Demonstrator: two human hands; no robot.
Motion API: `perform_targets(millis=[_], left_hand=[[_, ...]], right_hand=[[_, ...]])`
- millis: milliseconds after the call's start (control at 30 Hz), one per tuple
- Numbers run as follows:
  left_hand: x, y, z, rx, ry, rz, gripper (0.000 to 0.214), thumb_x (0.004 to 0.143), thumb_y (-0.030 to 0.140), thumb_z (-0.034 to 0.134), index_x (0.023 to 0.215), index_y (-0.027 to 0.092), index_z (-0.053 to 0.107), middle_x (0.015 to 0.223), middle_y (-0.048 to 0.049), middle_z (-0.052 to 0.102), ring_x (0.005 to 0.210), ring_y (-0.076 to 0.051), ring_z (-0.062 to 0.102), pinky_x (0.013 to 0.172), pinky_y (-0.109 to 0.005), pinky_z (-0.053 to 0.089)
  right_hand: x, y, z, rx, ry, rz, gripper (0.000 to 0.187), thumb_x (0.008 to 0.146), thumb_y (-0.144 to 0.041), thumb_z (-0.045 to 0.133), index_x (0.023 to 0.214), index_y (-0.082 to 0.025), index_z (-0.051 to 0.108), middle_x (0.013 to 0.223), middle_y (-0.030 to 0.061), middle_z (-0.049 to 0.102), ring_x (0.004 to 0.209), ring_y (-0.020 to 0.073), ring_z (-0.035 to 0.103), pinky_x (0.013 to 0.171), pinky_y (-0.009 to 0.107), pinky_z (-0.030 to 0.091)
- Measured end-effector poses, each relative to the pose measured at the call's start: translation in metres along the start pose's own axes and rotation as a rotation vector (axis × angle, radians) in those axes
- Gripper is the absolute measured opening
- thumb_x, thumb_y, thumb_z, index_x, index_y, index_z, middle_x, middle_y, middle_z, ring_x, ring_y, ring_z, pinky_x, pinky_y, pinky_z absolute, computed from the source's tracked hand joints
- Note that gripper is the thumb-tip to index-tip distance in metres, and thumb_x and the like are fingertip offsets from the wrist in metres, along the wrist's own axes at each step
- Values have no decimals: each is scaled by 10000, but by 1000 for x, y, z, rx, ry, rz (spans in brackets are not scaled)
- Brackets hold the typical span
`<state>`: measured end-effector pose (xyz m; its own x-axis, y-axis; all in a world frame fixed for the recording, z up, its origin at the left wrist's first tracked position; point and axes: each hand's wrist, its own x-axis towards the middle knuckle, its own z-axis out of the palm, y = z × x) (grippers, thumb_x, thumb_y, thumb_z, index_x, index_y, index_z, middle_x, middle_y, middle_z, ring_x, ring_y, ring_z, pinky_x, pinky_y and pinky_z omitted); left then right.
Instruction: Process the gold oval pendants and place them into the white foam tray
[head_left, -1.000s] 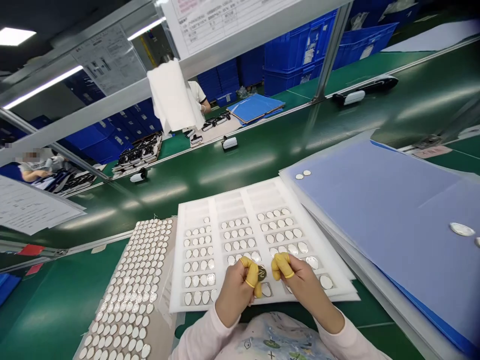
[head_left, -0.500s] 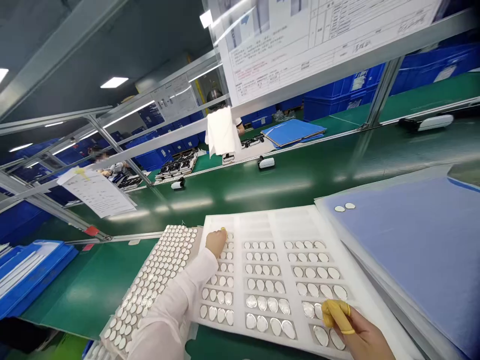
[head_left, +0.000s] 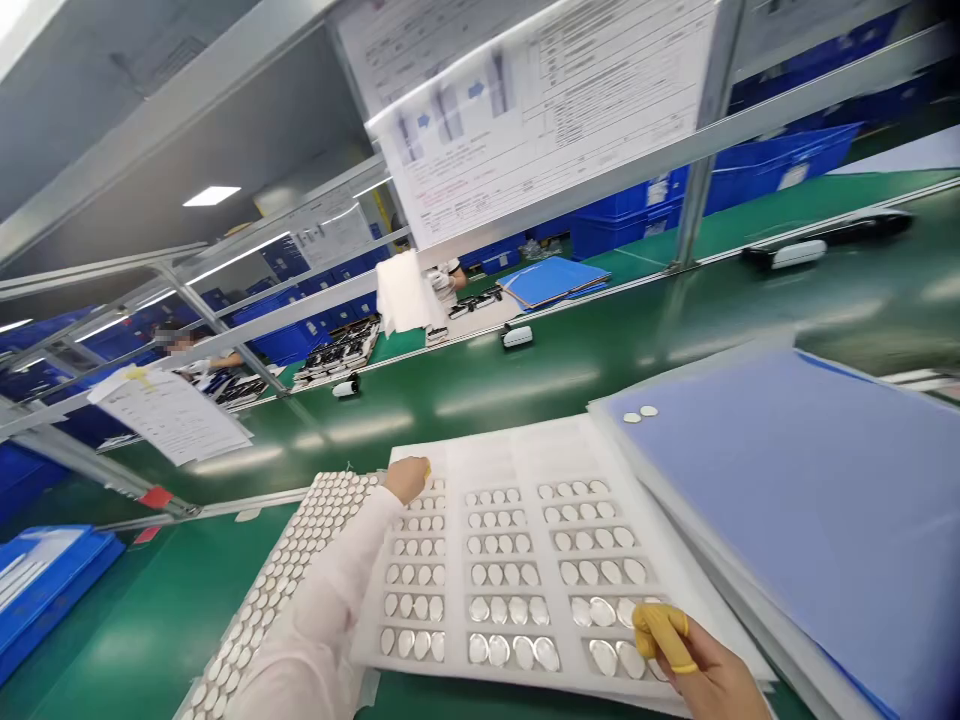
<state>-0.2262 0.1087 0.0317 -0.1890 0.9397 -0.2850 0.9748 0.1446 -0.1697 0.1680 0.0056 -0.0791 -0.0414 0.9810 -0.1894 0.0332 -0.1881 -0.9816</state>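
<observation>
My left hand (head_left: 409, 480) reaches to the far left part of a white foam sheet (head_left: 480, 465). Its fingers are bent closed at the end of a row of small oval pieces (head_left: 493, 545); what they pinch, if anything, is hidden. Yellow finger cots cover the fingers of my right hand (head_left: 694, 655). That hand is closed over the sheet's near right corner, by the front rows of ovals, and its grip is hidden too. Left of the sheet, partly behind my left sleeve, a tray (head_left: 281, 580) is packed with many similar white ovals.
On the right lies a stack of blue-violet sheets (head_left: 750, 480), with two loose ovals (head_left: 640, 413) on it. Blue folders (head_left: 56, 580) lie at the left edge. A metal frame (head_left: 697, 205) carries printed papers. Beyond it, co-workers sit among black parts and blue bins (head_left: 622, 215).
The view has swung a little, so the sheet and tray appear farther left. Both hands stay near the same places on the foam sheet, fingers still closed.
</observation>
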Motion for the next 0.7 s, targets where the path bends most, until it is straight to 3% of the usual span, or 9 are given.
perform_targets(millis=[133,267,400,500,600,700], left_hand=[[-16,55,-26,-53,136,229,220,1008,206,436,1011,181,654,990,-65,704,917,-193,659,830,-326,506],[-24,142,-43,-100,180,585,301,992,178,359,954,214,656,953,-44,717,861,-189,658,774,-278,461],[-26,250,-47,-95,146,924,236,976,220,449,934,216,680,982,-41,709,908,-181,656,809,-256,467],[-25,335,-44,-83,112,1128,205,976,256,493,987,233,696,985,-32,699,937,-172,648,842,-245,476],[-24,414,-41,-78,97,1257,201,970,257,520,1070,229,693,1064,-40,696,967,-170,648,878,-253,487],[-24,480,-38,-68,114,1299,227,984,218,496,1106,196,685,1142,-70,682,1037,-187,644,941,-297,496]], right_hand=[[-11,-25,-18,-29,49,-171,331,832,-493,600,634,-230,627,628,6,609,604,187,555,578,276,487],[-17,-35,-64,-244,132,-270,289,887,-450,526,828,-226,698,751,27,708,679,196,637,651,281,532],[-22,-29,-138,-747,427,-131,308,911,-415,473,981,-240,716,820,31,742,694,205,678,660,298,540],[-17,-29,-198,-891,568,-29,312,919,-363,467,1044,-203,703,928,89,743,818,266,704,671,346,522],[2,-35,-245,-983,637,22,287,944,-255,456,1075,-156,692,1069,145,725,967,292,693,767,370,515],[30,-38,-269,-1077,613,48,223,968,-154,496,1095,-136,678,1112,123,715,1012,243,682,850,364,518]])
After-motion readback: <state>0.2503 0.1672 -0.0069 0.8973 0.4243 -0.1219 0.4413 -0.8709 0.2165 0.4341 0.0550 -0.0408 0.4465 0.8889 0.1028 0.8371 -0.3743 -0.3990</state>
